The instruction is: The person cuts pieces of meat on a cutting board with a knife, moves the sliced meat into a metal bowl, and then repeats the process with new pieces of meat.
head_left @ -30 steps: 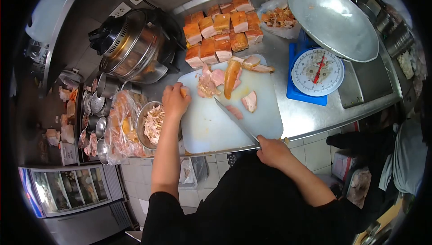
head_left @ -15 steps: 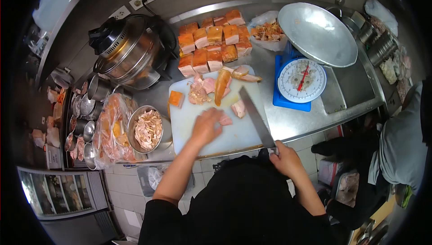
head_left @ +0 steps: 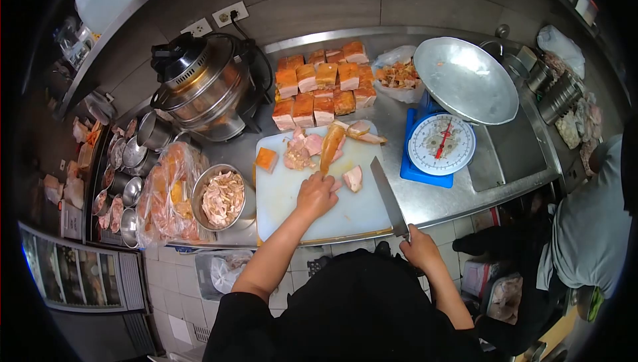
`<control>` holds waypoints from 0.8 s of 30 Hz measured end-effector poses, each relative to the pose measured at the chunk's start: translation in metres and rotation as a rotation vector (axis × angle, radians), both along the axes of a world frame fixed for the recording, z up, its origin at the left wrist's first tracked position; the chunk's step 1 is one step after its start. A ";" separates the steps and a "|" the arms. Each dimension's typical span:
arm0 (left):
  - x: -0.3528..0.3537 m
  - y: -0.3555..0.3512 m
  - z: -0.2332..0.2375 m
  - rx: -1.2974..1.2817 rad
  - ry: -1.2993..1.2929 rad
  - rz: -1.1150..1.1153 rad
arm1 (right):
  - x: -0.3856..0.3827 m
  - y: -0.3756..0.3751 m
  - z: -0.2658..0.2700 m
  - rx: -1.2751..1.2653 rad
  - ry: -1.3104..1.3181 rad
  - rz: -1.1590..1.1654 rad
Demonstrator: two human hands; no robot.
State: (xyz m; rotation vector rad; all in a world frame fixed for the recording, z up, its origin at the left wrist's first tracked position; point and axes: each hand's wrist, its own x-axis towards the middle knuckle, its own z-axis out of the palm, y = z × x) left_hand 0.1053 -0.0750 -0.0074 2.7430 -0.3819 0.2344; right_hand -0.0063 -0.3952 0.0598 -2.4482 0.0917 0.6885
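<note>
My right hand (head_left: 420, 248) grips the handle of a long, wide-bladed kitchen knife (head_left: 389, 196), its blade angled over the right edge of the white cutting board (head_left: 279, 206). Fingers curled, my left hand (head_left: 318, 197) is down on the board, closed over a small piece of meat that it mostly hides. Just above its fingertips lies a long brown-skinned piece of meat (head_left: 331, 146). Pale meat chunks (head_left: 300, 149) rest beside that, and one cut piece (head_left: 353, 179) sits between my left hand and the blade. An orange-topped block (head_left: 266, 159) is at the board's upper left.
Stacked pork belly blocks (head_left: 323, 86) stand behind the board. To the right is a blue dial scale (head_left: 442, 146) with a metal pan (head_left: 465, 80). A pot of sliced meat (head_left: 223, 199), a bagged load (head_left: 169, 192) and a cooker (head_left: 206, 90) are left. Another person (head_left: 591, 216) is at right.
My left hand has moved right and closed over the small meat piece that lay beside it. The knife stays in my right hand. The whole view has shifted down slightly.
</note>
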 end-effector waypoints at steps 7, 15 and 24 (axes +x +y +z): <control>0.008 0.006 0.020 -0.269 0.151 0.212 | 0.000 -0.004 -0.014 0.011 -0.007 0.008; 0.081 0.026 0.051 -0.199 0.000 0.166 | -0.002 -0.006 -0.016 0.032 -0.072 0.013; 0.033 -0.050 -0.008 -0.299 0.258 -0.033 | -0.003 -0.006 -0.014 0.088 0.010 -0.069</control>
